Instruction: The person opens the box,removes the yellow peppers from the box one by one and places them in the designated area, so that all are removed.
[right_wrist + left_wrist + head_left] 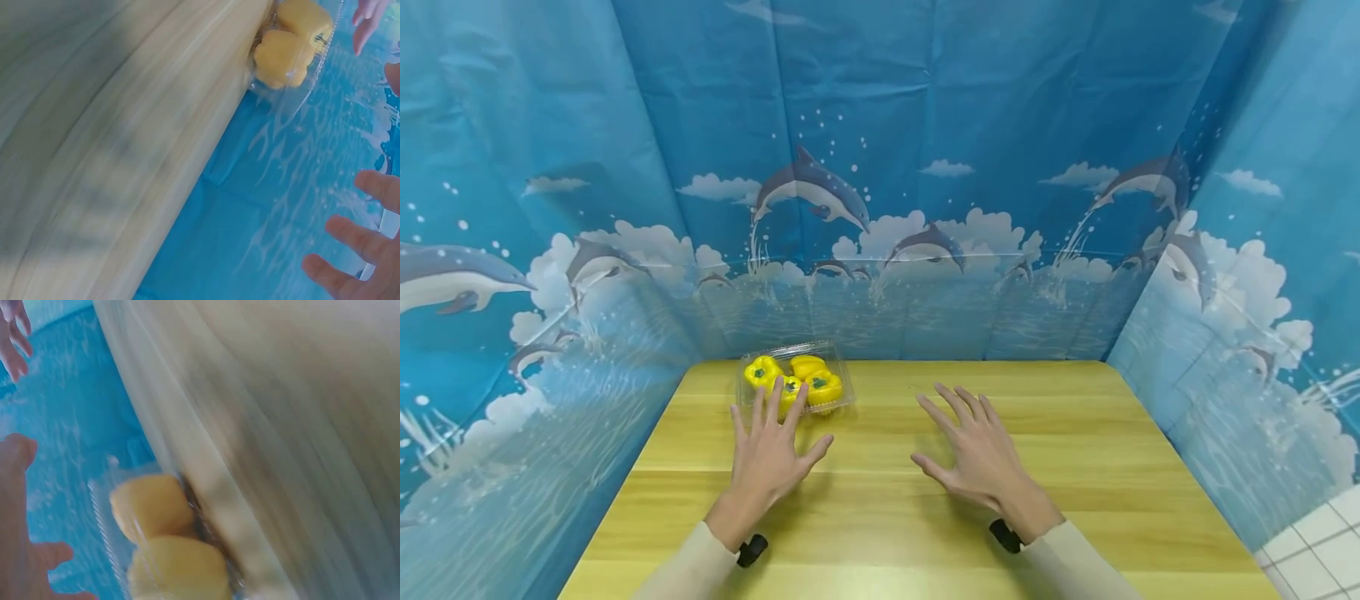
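Note:
Several yellow bell peppers (pixel 824 387) with green stems lie in a clear plastic container (pixel 847 392) at the back left of the table. My left hand (pixel 767 458) is spread over the table just in front of it, its fingertips overlapping the near peppers in the head view. To the right, my right hand (pixel 981 454) hovers with fingers spread and holds nothing. Both wrist views show the peppers (pixel 178 569) through the clear plastic, with the fingers of the right hand (pixel 356 250) straight and apart from them.
The wooden table (pixel 880 517) has a light, striped grain. A blue curtain (pixel 880 308) printed with dolphins and clouds hangs close behind the table and along both sides. White floor tiles (pixel 1311 542) show at the lower right.

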`<state>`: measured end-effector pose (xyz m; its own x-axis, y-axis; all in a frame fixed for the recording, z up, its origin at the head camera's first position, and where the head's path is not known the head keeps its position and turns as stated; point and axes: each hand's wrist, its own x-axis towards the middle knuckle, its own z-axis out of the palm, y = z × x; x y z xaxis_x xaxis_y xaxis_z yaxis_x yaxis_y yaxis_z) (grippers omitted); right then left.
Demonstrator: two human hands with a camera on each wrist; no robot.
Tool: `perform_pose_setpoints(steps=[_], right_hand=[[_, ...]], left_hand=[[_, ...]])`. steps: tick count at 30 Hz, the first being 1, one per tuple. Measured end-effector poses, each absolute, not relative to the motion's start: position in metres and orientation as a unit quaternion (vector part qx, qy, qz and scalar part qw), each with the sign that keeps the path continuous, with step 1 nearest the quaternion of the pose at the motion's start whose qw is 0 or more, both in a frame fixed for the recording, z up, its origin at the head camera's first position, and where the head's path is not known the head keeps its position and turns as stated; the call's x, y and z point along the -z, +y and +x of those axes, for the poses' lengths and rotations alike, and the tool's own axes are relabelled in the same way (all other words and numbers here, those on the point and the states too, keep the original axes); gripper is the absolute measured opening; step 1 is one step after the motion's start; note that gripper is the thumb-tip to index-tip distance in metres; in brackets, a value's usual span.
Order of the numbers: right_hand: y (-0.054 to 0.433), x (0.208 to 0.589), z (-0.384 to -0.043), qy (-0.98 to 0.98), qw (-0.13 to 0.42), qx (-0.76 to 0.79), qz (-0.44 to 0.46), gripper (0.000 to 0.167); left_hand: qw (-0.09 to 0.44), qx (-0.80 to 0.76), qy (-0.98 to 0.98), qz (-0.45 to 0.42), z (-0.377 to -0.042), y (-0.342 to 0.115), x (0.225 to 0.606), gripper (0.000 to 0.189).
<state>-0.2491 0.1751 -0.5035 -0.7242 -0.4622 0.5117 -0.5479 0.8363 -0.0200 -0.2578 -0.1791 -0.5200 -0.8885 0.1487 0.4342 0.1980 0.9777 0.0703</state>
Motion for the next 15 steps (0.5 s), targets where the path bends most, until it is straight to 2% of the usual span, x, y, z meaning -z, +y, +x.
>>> perform_pose_setpoints(steps=[7,15], right_hand=[[0.151,0.500,-0.258,-0.921,0.243,-0.090,0.291,0.082],[0.124,0.499,-0.265,-0.918,0.232,-0.094,0.308,0.077]], left_hand=[[0.205,0.073,-0.972,-0.083,-0.276,-0.197,0.525,0.092],[0.202,0.105,-0.970,-0.088,-0.280,-0.204,0.532,0.087]])
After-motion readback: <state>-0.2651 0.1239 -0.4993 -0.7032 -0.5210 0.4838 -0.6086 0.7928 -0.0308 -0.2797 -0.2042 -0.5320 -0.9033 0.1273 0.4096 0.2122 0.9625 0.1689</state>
